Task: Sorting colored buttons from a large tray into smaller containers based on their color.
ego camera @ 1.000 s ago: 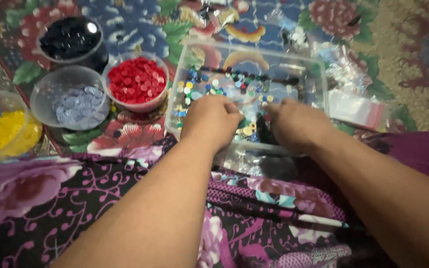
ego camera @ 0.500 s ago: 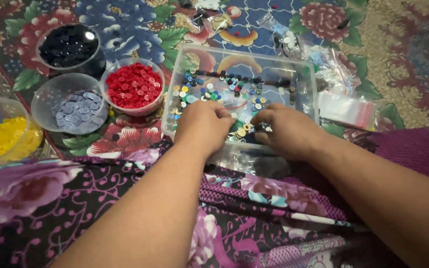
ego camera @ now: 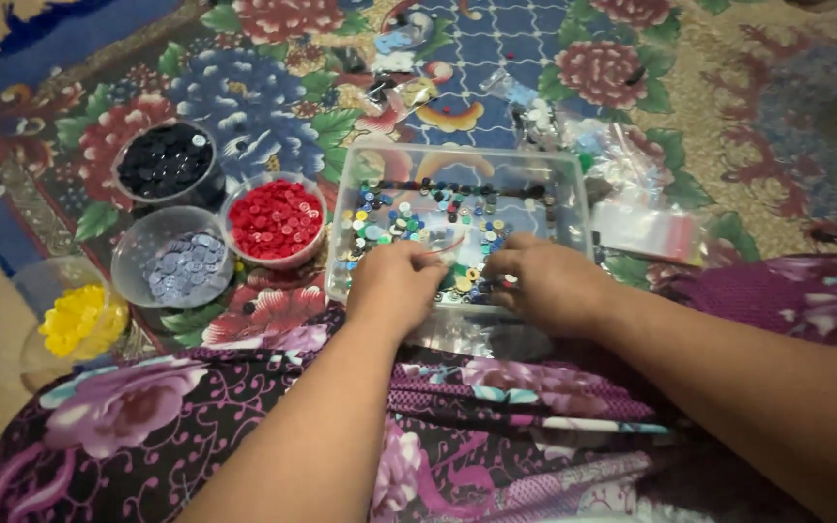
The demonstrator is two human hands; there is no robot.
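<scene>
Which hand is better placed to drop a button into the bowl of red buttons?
Probably the left hand. It rests at the clear tray's near left side, next to the red button bowl, with nothing between. The right hand lies further right in the tray and would have to cross over the left.

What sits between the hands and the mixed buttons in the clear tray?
Nothing visible. Left hand and right hand are already inside the clear tray, fingers down among the mixed buttons.

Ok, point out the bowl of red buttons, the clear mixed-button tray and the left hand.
bowl of red buttons [ego camera: 276,219], head view, on the red pile.
clear tray [ego camera: 578,184], head view, right wall.
left hand [ego camera: 396,284], head view, back of hand.
</scene>
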